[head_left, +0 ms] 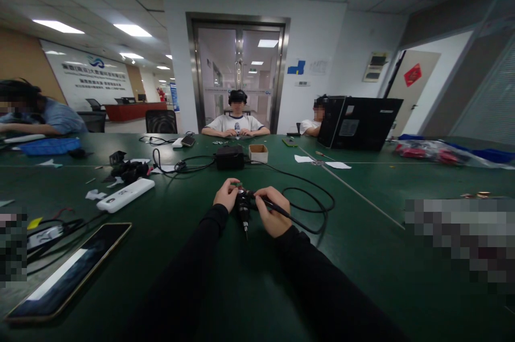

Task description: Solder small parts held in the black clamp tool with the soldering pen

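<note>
Your work sits straight ahead of you: a black cylindrical tool with a slim silver metal tip (243,205) lies at the green tabletop (374,261), its tip pointing back toward you. Your left hand (226,195) is nearly closed, fingers and thumb curled in narrowly at the tool's far end, beside a tiny greenish part (240,185); whether it grips that part or only touches it, you can't tell from here. Your right hand (277,213) pinches a black cord with a thick, handle-like end (286,215) between thumb and fingers, that end meeting or almost meeting the tool's side; the actual contact is hidden.

To do this well, let your left hand steady the tool while your right makes small, controlled movements. Line the cord's end up squarely before pressing, and use light force. Leave slack in the loop on your right, as a pull there could twist your grip. Mind the exposed tip near your sleeves.
</note>
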`<state>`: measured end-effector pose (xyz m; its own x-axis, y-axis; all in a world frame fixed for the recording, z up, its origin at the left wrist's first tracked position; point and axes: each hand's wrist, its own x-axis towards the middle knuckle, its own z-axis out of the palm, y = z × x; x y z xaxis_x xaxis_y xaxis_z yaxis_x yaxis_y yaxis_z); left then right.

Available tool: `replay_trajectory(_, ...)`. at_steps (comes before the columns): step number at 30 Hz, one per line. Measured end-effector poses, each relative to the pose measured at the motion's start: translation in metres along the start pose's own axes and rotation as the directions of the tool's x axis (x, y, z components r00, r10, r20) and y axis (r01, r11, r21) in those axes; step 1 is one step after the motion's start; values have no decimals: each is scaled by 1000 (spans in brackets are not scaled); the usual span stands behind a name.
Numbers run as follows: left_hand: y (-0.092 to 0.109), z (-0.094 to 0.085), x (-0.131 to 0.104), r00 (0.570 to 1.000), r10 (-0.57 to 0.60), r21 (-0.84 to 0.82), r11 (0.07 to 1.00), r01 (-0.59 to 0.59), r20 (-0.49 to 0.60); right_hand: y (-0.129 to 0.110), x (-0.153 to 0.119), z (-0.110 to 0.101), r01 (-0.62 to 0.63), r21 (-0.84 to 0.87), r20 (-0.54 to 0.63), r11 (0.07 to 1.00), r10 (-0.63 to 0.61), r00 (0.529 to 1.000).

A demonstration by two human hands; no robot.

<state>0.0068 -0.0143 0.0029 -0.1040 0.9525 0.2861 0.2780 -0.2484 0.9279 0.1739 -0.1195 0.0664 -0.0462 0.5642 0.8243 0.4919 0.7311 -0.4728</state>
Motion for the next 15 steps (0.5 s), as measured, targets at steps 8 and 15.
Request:
replay_trajectory(8,-1,0,1,1000,-12,27,1000,12,-10,1,1,-1,2,-30,-23,1000,-3,1000)
replay_trajectory(15,-2,0,2,1000,4,63,998,-6,21,3,0,0,-7,-13,-15,1000,7,1000)
